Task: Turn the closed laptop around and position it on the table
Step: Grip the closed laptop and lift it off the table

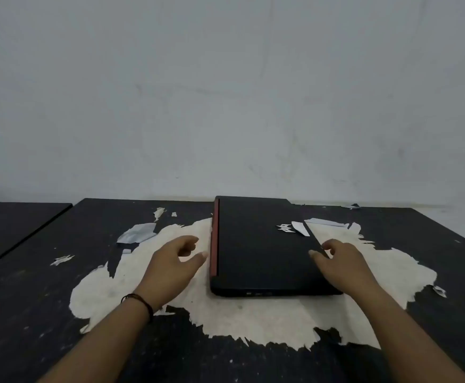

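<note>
so the closed black plastic laptop with the red hinge strip [256,250] is lying lengthwise toward the worn black table's [32,286] far edge, with the empty, loosely curled left hand [174,264] hovering just off its red side and the right hand [341,265] resting fingers on the other edge, not gripping.

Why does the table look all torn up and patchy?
The black table has its dark surface peeled away in a big pale patch under and around the closed laptop, with loose flakes curling up. It looks damaged.

pale scuffed wall [226,92] behind peeling black table [32,313].
</note>
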`<state>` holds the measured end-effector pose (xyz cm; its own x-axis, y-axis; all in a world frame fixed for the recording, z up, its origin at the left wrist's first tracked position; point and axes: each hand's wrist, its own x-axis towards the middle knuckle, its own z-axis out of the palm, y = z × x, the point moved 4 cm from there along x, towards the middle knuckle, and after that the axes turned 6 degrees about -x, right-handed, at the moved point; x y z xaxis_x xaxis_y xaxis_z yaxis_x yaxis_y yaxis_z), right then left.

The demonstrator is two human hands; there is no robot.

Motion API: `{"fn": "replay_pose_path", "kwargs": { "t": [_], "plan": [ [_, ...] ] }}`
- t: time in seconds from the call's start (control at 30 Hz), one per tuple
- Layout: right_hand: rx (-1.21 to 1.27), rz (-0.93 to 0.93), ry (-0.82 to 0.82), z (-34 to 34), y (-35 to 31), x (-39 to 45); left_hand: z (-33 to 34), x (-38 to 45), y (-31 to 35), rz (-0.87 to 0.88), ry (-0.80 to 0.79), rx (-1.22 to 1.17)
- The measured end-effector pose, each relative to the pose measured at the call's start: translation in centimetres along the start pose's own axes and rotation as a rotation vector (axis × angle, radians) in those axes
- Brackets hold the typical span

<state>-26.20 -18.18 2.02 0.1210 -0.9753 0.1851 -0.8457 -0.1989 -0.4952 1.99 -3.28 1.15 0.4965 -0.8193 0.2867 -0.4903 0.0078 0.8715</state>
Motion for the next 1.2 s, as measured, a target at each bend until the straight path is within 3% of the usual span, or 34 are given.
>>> {"fn": "replay_pose_path", "kwargs": {
  "t": [0.13, 0.4, 0.67, 0.97, 1.2],
  "plan": [
    [0.004, 0.067, -0.02, 1.1, 0.4, 1.2, 1.7, 1.3, -0.9, -0.067, 0.036, -0.047],
    [-0.001, 0.056, 0.102, 2.9, 1.7, 1.1, 5.0, 1.6, -1.9, -0.073, 0.06, -0.071],
    [0.095, 0.177, -0.043, 3.5, 2.9, 1.9, 5.7, 1.4, -0.6, -0.035, -0.098, -0.027],
    [0.06, 0.205, -0.1, 3.3, 3.5, 2.3, 6.1, 1.0, -1.5, -0.081, -0.123, 0.042],
    [0.185, 0.245, -0.057, 3.3, 3.5, 1.7, 6.1, 1.3, -1.9, -0.193, -0.183, -0.253]
  ]
}}
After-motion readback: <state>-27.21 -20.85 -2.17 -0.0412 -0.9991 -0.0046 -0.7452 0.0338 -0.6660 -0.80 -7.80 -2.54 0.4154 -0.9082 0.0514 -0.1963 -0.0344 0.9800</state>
